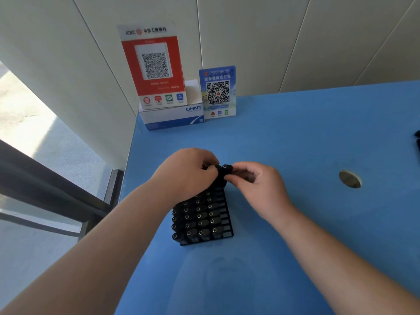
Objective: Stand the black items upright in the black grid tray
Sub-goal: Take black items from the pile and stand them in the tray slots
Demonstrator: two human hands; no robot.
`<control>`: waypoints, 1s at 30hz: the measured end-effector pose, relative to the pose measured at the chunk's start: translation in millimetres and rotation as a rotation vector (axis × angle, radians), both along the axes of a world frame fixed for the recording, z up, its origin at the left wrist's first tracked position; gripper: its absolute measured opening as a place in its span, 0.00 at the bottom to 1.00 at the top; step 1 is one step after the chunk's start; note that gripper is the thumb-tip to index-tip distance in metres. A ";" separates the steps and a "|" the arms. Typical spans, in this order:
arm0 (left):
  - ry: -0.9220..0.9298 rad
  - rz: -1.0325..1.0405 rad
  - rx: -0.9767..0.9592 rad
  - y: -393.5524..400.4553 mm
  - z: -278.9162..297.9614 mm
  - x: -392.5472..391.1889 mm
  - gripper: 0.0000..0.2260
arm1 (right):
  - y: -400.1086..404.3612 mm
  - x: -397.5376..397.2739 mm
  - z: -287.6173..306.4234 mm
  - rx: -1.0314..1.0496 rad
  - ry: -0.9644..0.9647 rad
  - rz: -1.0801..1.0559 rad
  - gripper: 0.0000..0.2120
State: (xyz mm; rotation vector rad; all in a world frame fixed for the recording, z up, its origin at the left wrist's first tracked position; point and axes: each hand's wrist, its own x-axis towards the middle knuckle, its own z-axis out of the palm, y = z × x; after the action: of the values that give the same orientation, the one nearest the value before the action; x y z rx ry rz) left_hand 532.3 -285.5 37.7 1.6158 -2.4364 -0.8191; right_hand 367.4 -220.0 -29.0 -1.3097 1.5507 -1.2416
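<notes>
1. Right now the black grid tray (227,226) is sitting on the smooth blue table (295,223), a rectangular frame of thin walls cut into small square cells.
2. Most cells are holding the black items (201,220), standing upright in rows, each a blocky matte piece with a small round metal-looking ring showing on top; the column of cells along the tray's right edge is looking empty.
3. One more black item (223,170) is being held just above the far end of the tray, its ringed end facing up and toward me.
4. The left hand (186,172) is curling closed over the tray's far-left corner, knuckles up, fingertips pinching the left side of that item and hiding the cells beneath.
5. The right hand (254,185) is coming in from the right, thumb and forefinger closing on the item's right end, the other fingers loosely bent.
6. Both bare forearms are reaching in from the near edge, the left one crossing the table's left side.
7. At the back, a white box (172,118) marked CHNT is carrying a red QR sign (154,64); a blue QR sign (218,92) is standing just beside it, against the pale panelled wall.
8. A round hole (350,179) is showing in the table, well to the right of the hands, and something dark (417,142) is peeking in at the right edge, too cut off to identify.
</notes>
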 end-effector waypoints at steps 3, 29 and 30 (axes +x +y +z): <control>0.021 0.030 -0.038 3.8 -3.2 6.5 0.14 | -0.8 3.9 -3.7 -0.027 0.053 0.012 0.19; 0.010 -0.228 -0.392 53.8 5.4 11.3 0.22 | 66.5 -22.8 23.5 0.078 0.346 -0.300 0.11; 0.013 -0.263 -0.413 58.5 6.3 3.8 0.22 | 74.9 -29.0 27.6 0.058 0.380 -0.329 0.12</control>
State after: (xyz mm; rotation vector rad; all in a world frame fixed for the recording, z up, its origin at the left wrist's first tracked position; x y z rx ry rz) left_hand 536.2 -227.0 44.0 1.1588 -2.6193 -0.3127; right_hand 338.4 -145.1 -1.4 -1.3453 2.1244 -1.1749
